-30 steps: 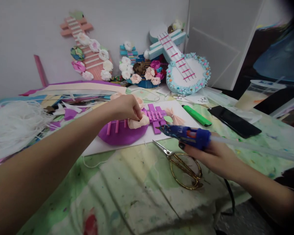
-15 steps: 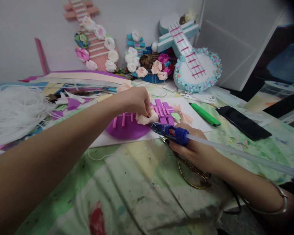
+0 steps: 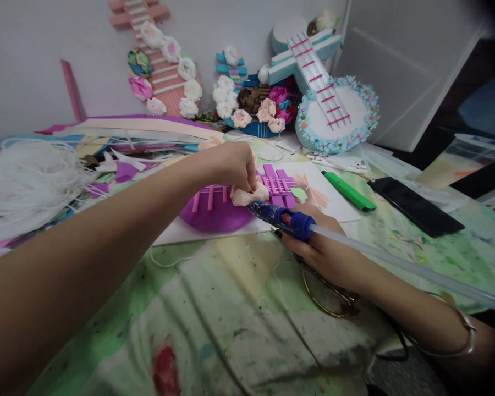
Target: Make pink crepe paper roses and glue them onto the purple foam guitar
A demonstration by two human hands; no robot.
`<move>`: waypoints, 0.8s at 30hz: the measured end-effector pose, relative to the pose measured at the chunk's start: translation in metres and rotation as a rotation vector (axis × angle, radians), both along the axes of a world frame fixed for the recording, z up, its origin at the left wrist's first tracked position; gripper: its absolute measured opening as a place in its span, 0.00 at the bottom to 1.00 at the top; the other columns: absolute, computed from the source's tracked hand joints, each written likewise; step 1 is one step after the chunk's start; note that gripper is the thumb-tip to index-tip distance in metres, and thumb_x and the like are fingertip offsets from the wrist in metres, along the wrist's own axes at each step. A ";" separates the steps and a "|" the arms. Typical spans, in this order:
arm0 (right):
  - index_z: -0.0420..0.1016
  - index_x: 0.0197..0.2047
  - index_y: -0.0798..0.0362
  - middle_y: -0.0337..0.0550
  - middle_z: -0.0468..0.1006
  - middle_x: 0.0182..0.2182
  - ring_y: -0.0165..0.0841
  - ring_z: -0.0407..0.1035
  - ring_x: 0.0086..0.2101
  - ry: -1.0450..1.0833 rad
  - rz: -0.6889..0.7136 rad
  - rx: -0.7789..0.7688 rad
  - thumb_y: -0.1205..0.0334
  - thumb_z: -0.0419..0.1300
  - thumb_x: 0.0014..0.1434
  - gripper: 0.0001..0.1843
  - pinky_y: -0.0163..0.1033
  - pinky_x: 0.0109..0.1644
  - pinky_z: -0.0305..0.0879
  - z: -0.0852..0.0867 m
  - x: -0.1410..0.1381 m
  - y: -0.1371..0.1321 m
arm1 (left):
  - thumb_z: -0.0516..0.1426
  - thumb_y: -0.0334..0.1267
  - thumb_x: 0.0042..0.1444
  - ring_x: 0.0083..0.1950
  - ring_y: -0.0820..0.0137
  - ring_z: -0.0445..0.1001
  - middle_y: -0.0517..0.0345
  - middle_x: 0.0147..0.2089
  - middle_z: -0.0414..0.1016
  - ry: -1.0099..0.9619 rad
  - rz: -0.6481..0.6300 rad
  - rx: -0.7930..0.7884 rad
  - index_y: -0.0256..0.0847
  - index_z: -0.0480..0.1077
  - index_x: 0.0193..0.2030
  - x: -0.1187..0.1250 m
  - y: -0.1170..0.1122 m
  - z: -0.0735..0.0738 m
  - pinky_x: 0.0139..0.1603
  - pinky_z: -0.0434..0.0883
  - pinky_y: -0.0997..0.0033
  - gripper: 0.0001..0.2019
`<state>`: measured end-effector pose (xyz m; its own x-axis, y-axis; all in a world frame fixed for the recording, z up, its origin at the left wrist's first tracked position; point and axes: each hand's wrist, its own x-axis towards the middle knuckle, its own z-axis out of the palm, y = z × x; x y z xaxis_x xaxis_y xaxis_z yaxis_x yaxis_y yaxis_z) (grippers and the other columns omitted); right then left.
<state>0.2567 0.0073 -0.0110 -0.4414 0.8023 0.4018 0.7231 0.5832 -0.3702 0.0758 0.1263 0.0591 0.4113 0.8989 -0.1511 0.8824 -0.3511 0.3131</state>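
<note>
My left hand (image 3: 240,164) reaches in from the left, fingers pinched on a peach paper flower (image 3: 249,196). The flower is over a purple lute-shaped craft (image 3: 218,216) with pink bars and white strings. My right hand (image 3: 330,250) is closed round a blue hot glue gun (image 3: 282,217); a long translucent glue stick (image 3: 379,258) runs out of its back. The gun's nozzle is at the flower's lower edge, and I cannot tell if they touch. Gold wire loops (image 3: 334,316), like scissor handles, show beneath my right hand; whether it grips them is hidden.
The craft lies on a white board (image 3: 342,212). To the right are a green marker-like tube (image 3: 348,191) and a black phone (image 3: 416,206). White string (image 3: 37,184) is heaped at left by paper scraps. A light-blue instrument model (image 3: 338,118) and a pink one (image 3: 165,82) lean behind.
The view has shifted slightly. The glue gun's nozzle stays close to the flower's lower edge, and my left hand keeps its pinch on the flower.
</note>
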 end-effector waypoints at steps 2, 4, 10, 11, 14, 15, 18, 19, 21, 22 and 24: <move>0.62 0.30 0.53 0.43 0.69 0.28 0.33 0.61 0.31 0.005 -0.004 0.001 0.62 0.52 0.59 0.06 0.37 0.33 0.56 -0.001 -0.001 0.000 | 0.62 0.30 0.35 0.37 0.64 0.71 0.59 0.23 0.73 -0.010 -0.004 -0.008 0.39 0.79 0.28 0.000 0.000 0.001 0.38 0.60 0.72 0.09; 0.62 0.30 0.53 0.43 0.69 0.29 0.33 0.61 0.31 0.004 -0.013 -0.003 0.61 0.53 0.59 0.07 0.37 0.34 0.57 -0.002 -0.001 0.001 | 0.62 0.30 0.35 0.36 0.65 0.71 0.59 0.22 0.73 -0.008 -0.004 -0.006 0.39 0.79 0.28 0.001 -0.001 0.001 0.37 0.60 0.72 0.09; 0.63 0.31 0.53 0.44 0.70 0.30 0.34 0.63 0.32 -0.025 -0.039 0.000 0.60 0.52 0.59 0.07 0.37 0.34 0.58 -0.005 0.003 0.001 | 0.62 0.31 0.35 0.33 0.67 0.70 0.60 0.21 0.72 0.026 -0.003 0.023 0.39 0.80 0.29 0.001 -0.003 0.002 0.35 0.60 0.73 0.11; 0.63 0.32 0.53 0.44 0.70 0.30 0.34 0.63 0.32 -0.027 -0.041 0.004 0.60 0.52 0.60 0.06 0.37 0.34 0.58 -0.006 0.003 0.001 | 0.62 0.31 0.35 0.33 0.67 0.70 0.61 0.21 0.72 0.024 -0.007 0.028 0.39 0.80 0.29 0.001 -0.003 0.001 0.35 0.60 0.73 0.10; 0.63 0.32 0.52 0.43 0.70 0.30 0.34 0.63 0.32 -0.032 -0.057 0.010 0.60 0.53 0.60 0.06 0.37 0.34 0.58 -0.008 0.006 0.000 | 0.61 0.30 0.35 0.34 0.67 0.71 0.61 0.20 0.71 0.006 -0.021 0.028 0.40 0.79 0.28 0.001 -0.002 0.000 0.36 0.60 0.73 0.09; 0.63 0.32 0.52 0.43 0.70 0.30 0.34 0.63 0.32 -0.034 -0.063 0.013 0.60 0.53 0.59 0.06 0.37 0.34 0.58 -0.008 0.007 0.000 | 0.61 0.30 0.35 0.35 0.66 0.71 0.61 0.20 0.71 -0.005 -0.025 0.021 0.40 0.79 0.27 0.000 -0.002 0.000 0.37 0.61 0.72 0.09; 0.63 0.32 0.52 0.43 0.70 0.29 0.35 0.64 0.32 -0.037 -0.066 0.034 0.60 0.54 0.59 0.05 0.37 0.34 0.58 -0.009 0.009 0.000 | 0.62 0.30 0.36 0.35 0.65 0.71 0.60 0.21 0.71 -0.002 -0.015 0.007 0.40 0.80 0.29 0.000 -0.003 0.001 0.37 0.61 0.71 0.10; 0.64 0.32 0.52 0.43 0.70 0.29 0.35 0.64 0.32 -0.037 -0.063 0.042 0.61 0.54 0.59 0.05 0.37 0.34 0.58 -0.010 0.010 0.000 | 0.62 0.30 0.36 0.34 0.66 0.71 0.60 0.21 0.72 0.012 -0.010 0.010 0.40 0.80 0.30 0.000 -0.004 0.001 0.37 0.61 0.71 0.11; 0.64 0.32 0.52 0.42 0.71 0.29 0.35 0.64 0.32 -0.034 -0.057 0.045 0.62 0.54 0.59 0.05 0.37 0.34 0.58 -0.010 0.011 0.000 | 0.62 0.30 0.36 0.33 0.66 0.71 0.59 0.22 0.73 0.046 -0.010 0.024 0.39 0.80 0.32 0.000 -0.005 0.001 0.35 0.61 0.71 0.12; 0.64 0.32 0.52 0.42 0.71 0.29 0.34 0.64 0.31 -0.032 -0.056 0.042 0.62 0.54 0.59 0.05 0.37 0.34 0.58 -0.010 0.011 0.000 | 0.62 0.30 0.36 0.32 0.66 0.71 0.59 0.22 0.73 0.058 -0.012 0.032 0.39 0.80 0.32 0.001 -0.005 0.001 0.35 0.60 0.71 0.12; 0.64 0.31 0.52 0.42 0.70 0.29 0.33 0.63 0.30 -0.031 -0.058 0.041 0.62 0.54 0.59 0.05 0.37 0.34 0.58 -0.010 0.012 0.000 | 0.62 0.30 0.36 0.33 0.67 0.71 0.59 0.22 0.72 0.065 -0.015 0.044 0.39 0.80 0.32 0.001 -0.006 0.001 0.35 0.60 0.72 0.12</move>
